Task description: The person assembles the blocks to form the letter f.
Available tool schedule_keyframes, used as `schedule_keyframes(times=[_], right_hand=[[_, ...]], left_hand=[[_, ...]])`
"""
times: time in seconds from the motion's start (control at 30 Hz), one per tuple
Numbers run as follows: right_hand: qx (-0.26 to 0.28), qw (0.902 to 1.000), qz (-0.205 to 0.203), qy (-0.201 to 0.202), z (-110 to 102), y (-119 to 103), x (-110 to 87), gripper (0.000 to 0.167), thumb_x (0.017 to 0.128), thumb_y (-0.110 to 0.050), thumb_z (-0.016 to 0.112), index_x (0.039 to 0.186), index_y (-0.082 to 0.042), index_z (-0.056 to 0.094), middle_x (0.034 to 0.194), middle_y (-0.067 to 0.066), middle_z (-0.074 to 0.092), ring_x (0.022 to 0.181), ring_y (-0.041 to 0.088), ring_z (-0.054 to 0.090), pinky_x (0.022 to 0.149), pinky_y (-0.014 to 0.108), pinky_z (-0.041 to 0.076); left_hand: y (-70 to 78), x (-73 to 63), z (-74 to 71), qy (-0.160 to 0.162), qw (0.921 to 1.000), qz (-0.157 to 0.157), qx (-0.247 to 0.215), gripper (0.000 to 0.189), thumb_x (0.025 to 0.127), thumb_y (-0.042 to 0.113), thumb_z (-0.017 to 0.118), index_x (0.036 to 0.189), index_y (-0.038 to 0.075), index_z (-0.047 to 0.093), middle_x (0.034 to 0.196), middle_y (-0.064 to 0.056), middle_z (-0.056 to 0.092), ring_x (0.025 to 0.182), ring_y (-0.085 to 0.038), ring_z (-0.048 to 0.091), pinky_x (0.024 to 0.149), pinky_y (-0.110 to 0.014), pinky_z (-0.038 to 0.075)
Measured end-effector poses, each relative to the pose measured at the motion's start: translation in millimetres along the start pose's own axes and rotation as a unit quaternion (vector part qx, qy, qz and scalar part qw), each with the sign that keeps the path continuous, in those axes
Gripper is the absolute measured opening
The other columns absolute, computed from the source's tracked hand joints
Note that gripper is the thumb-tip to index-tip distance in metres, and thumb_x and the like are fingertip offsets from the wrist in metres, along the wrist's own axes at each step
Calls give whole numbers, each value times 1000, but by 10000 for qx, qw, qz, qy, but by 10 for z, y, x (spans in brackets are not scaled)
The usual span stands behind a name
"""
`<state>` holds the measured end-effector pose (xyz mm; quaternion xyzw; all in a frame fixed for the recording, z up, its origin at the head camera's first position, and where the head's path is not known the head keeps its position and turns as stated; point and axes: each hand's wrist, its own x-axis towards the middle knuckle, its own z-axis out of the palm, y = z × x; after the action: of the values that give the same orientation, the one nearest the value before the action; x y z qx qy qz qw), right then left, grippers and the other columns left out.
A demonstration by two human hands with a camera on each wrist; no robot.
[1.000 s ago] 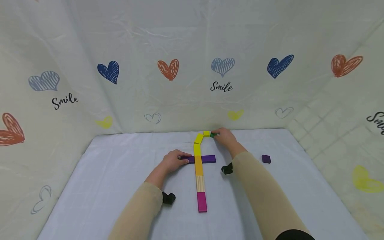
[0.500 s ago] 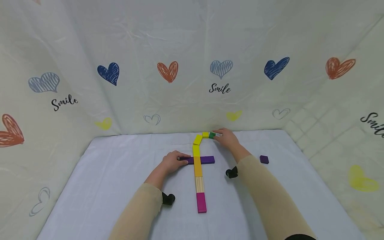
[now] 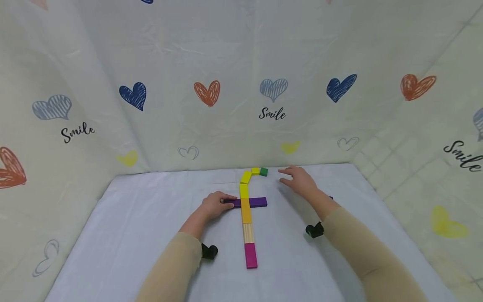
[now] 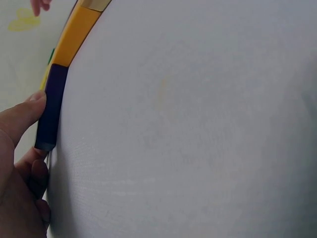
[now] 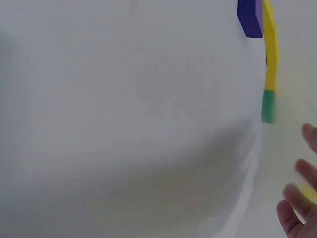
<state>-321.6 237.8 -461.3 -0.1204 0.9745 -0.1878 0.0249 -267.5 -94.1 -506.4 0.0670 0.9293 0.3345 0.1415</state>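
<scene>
Coloured blocks lie in a line on the white cloth: a magenta block [image 3: 250, 256], a plain ribbed wooden block [image 3: 248, 233], an orange block [image 3: 246, 212] and several yellow blocks [image 3: 244, 191] curving right. A green block [image 3: 264, 172] ends the curve, beside the last yellow one. Purple blocks flank the orange block's upper part. My left hand [image 3: 214, 205] holds the left purple block [image 4: 53, 106] between thumb and fingers; the right purple block [image 3: 258, 202] lies free. My right hand [image 3: 302, 182] hovers right of the green block, fingers spread and holding nothing.
A loose purple block [image 3: 331, 197] lies to the right, mostly hidden behind my right forearm. White cloth [image 3: 132, 235] covers the table. A curtain [image 3: 234, 126] printed with hearts hangs at the table's back edge.
My right hand has let go of the green block and moved right, away from it. The green block stays beside the yellow end. My left hand has kept its place.
</scene>
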Motion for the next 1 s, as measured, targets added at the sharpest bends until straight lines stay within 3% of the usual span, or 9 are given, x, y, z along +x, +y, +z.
schedule_keyframes(times=[0.33,0.53,0.77,1.0], right_hand=[[-123,9997,-171,135,-177,445,-508,44,97,-28,65,137,-11,60,136,20,56,127,43,47,104,59,37],[-171,9998,-25,27,-283,667,-798,45,97,-27,64,137,-9,60,137,23,54,130,46,43,105,61,35],[-46,9995,320,23,-323,907,-994,46,96,-29,65,137,-8,60,138,24,53,129,48,43,102,62,37],[190,9990,370,-143,-329,1077,-1089,46,97,-29,63,136,-6,60,141,26,50,128,50,43,101,63,37]], left_hand=[[-21,12,7,2,10000,-38,13,28,94,38,68,122,42,70,132,-4,58,123,-32,47,105,-56,35],[-23,15,20,-12,10000,-19,-1,29,94,38,68,122,41,70,134,-5,57,126,-33,47,106,-57,34],[-12,14,19,20,10000,-7,24,29,94,38,68,122,41,70,133,-5,58,125,-33,47,106,-57,35],[-38,38,46,13,10000,-60,-5,28,93,39,69,121,43,70,133,-5,57,125,-34,47,106,-57,35]])
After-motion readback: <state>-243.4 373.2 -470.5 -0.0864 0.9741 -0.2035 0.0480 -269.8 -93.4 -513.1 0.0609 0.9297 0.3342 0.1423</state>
